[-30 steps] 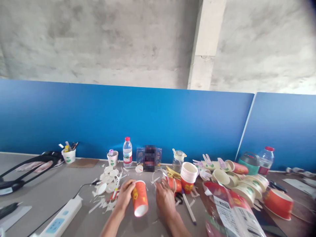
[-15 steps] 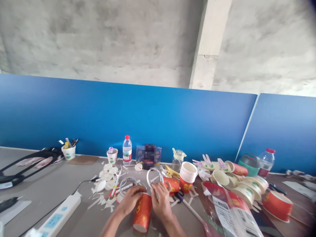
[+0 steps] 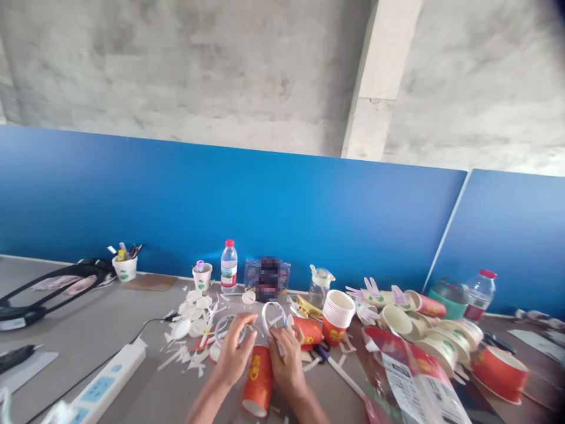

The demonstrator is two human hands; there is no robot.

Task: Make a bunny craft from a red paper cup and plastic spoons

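Observation:
A red paper cup (image 3: pixel 258 381) with gold print lies tilted on the grey desk (image 3: pixel 110 330), its open mouth toward me. My left hand (image 3: pixel 235 353) curls round the cup's left side, with its fingertips up at the far end. My right hand (image 3: pixel 286 360) presses against the cup's right side, and its fingers pinch a thin white paper ring (image 3: pixel 274 315) that stands above the cup's far end. A second white ring (image 3: pixel 225 327) lies on the desk just beyond my left hand.
White paper scraps and discs (image 3: pixel 189 330) lie to the left. A power strip (image 3: pixel 103 386) sits front left. A stack of cups (image 3: pixel 338 315), another red cup (image 3: pixel 309 331), a pen (image 3: pixel 338 368), a water bottle (image 3: pixel 228 266) and many loose cups (image 3: pixel 441 335) lie right and behind. A blue partition (image 3: pixel 265 218) backs the desk.
The cup has gone from held up in my left hand to lying on the desk between both hands. My right hand has picked up the white ring and brought it to the cup's far end.

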